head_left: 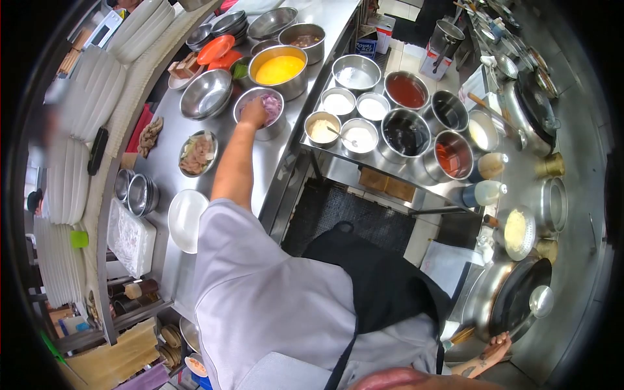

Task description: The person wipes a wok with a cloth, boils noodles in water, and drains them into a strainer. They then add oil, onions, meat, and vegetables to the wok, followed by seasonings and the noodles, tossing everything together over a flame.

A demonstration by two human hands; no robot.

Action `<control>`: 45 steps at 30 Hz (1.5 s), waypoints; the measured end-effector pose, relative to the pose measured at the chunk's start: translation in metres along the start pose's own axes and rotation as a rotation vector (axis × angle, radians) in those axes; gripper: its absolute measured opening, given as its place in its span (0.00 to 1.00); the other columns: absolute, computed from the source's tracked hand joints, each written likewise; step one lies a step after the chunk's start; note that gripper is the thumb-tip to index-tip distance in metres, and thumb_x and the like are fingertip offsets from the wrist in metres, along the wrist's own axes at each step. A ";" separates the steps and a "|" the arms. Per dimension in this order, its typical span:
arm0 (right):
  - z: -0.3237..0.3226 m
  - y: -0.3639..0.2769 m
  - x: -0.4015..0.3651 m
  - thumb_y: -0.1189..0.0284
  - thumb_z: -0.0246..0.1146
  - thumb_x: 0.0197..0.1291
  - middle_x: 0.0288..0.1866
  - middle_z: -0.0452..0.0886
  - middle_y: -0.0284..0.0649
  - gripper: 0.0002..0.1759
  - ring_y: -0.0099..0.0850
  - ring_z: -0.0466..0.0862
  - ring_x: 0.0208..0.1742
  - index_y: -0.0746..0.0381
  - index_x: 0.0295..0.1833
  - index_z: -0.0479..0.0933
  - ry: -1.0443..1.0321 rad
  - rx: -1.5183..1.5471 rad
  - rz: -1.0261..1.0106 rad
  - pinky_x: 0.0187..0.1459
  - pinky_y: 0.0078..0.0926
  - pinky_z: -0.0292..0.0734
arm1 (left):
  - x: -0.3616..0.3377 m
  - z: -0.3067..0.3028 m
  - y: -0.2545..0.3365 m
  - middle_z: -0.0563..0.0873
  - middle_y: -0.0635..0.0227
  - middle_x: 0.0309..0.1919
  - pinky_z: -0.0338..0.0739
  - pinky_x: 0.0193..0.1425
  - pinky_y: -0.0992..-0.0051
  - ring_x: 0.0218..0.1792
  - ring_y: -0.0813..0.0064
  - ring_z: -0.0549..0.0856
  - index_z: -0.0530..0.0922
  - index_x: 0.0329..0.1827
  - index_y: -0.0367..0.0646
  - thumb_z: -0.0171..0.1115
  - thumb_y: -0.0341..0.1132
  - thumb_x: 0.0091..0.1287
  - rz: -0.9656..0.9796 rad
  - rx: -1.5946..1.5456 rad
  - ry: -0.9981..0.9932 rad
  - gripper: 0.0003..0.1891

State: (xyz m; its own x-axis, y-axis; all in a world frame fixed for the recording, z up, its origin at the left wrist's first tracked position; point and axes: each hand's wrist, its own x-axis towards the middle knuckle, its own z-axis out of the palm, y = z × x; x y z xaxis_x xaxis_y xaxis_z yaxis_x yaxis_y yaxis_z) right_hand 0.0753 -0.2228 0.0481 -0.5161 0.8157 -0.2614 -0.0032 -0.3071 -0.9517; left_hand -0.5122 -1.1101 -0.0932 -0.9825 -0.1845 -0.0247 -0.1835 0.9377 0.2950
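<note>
Our left hand [254, 114] reaches down into the bowl [268, 134] of onion [272, 108] on the table [266, 166]. Its fingers are buried among the purple pieces, so we cannot tell whether they are clenched on any. Far off on our other side, the right hand [492, 351] seems to have its fingers curled round the handle of the ladle [541, 301], whose cup sits over the wok [513, 292].

We judge the nearest trouble to be a spill. The pot of yellow liquid [278, 69] stands right behind the onion, and a knuckle or wrist coming up carelessly could jolt it. Loose pieces could also drop off the fingers onto the table if we lift too full a pinch.

The meat [195, 153] looks raw and lies near our forearm; brushing it could carry juices over to the onion. Our sleeve [221, 227] overlaps the edge of the plate [188, 221] as we see it, so drawing the elbow back low might nudge that too.

With our arms spread so wide, we can hardly watch both ends: a slack hold could let the ladle slide or tip against the wok.
</note>
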 end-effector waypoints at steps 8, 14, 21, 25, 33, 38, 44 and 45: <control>0.025 -0.002 -0.026 0.68 0.57 0.65 0.31 0.70 0.29 0.14 0.17 0.69 0.27 0.64 0.51 0.71 -0.016 0.029 -0.054 0.26 0.18 0.63 | -0.008 -0.020 0.001 0.81 0.48 0.54 0.69 0.64 0.57 0.58 0.49 0.77 0.76 0.58 0.42 0.56 0.33 0.60 0.046 -0.087 0.000 0.21; 0.001 0.004 -0.006 0.67 0.55 0.67 0.31 0.70 0.28 0.13 0.18 0.69 0.27 0.64 0.52 0.70 -0.042 0.021 -0.016 0.25 0.17 0.63 | -0.018 -0.011 0.025 0.81 0.45 0.52 0.70 0.62 0.55 0.57 0.48 0.78 0.76 0.55 0.38 0.49 0.30 0.63 0.071 0.072 0.077 0.17; 0.018 0.003 -0.024 0.68 0.54 0.67 0.32 0.69 0.29 0.13 0.18 0.69 0.26 0.64 0.53 0.69 -0.059 0.068 -0.033 0.24 0.18 0.64 | -0.014 -0.018 0.013 0.82 0.44 0.49 0.71 0.61 0.56 0.55 0.47 0.79 0.78 0.51 0.37 0.50 0.30 0.62 0.023 -0.047 0.100 0.16; 0.130 -0.014 -0.097 0.68 0.54 0.67 0.31 0.69 0.29 0.13 0.19 0.69 0.27 0.64 0.53 0.69 0.183 0.233 -0.070 0.24 0.18 0.64 | 0.006 -0.007 -0.021 0.82 0.43 0.47 0.73 0.58 0.57 0.53 0.45 0.80 0.78 0.49 0.37 0.53 0.29 0.60 0.037 -0.152 0.167 0.15; -0.009 0.009 -0.007 0.68 0.54 0.67 0.32 0.69 0.28 0.13 0.18 0.70 0.27 0.63 0.53 0.69 -0.073 0.088 -0.001 0.25 0.17 0.65 | -0.017 -0.048 -0.013 0.84 0.43 0.36 0.75 0.48 0.58 0.43 0.45 0.83 0.78 0.39 0.31 0.56 0.29 0.57 0.052 -0.179 0.264 0.11; 0.084 -0.008 -0.064 0.67 0.55 0.67 0.32 0.70 0.28 0.14 0.17 0.70 0.27 0.63 0.53 0.70 0.153 0.075 -0.044 0.25 0.17 0.65 | -0.016 -0.050 -0.023 0.83 0.41 0.38 0.75 0.50 0.57 0.45 0.43 0.82 0.80 0.41 0.33 0.55 0.31 0.59 0.035 -0.184 0.293 0.12; 0.054 -0.002 -0.044 0.68 0.54 0.67 0.32 0.72 0.29 0.14 0.17 0.70 0.26 0.63 0.54 0.70 0.176 0.157 0.054 0.24 0.16 0.65 | -0.027 -0.080 0.003 0.85 0.47 0.31 0.77 0.43 0.62 0.36 0.53 0.85 0.81 0.41 0.33 0.59 0.34 0.61 0.043 -0.293 0.317 0.13; 0.050 -0.003 -0.044 0.68 0.54 0.68 0.32 0.72 0.29 0.14 0.17 0.70 0.26 0.64 0.54 0.70 0.170 0.149 0.071 0.24 0.16 0.64 | -0.027 -0.087 0.014 0.86 0.48 0.31 0.77 0.43 0.64 0.35 0.56 0.85 0.81 0.42 0.33 0.59 0.35 0.62 0.030 -0.307 0.302 0.13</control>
State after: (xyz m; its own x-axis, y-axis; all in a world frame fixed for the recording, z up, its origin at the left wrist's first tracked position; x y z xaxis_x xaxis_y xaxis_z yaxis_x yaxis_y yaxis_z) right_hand 0.0552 -0.2822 0.0702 -0.3683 0.8563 -0.3621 -0.1048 -0.4252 -0.8990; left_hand -0.4856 -1.1173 -0.0057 -0.9256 -0.2794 0.2555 -0.0926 0.8214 0.5628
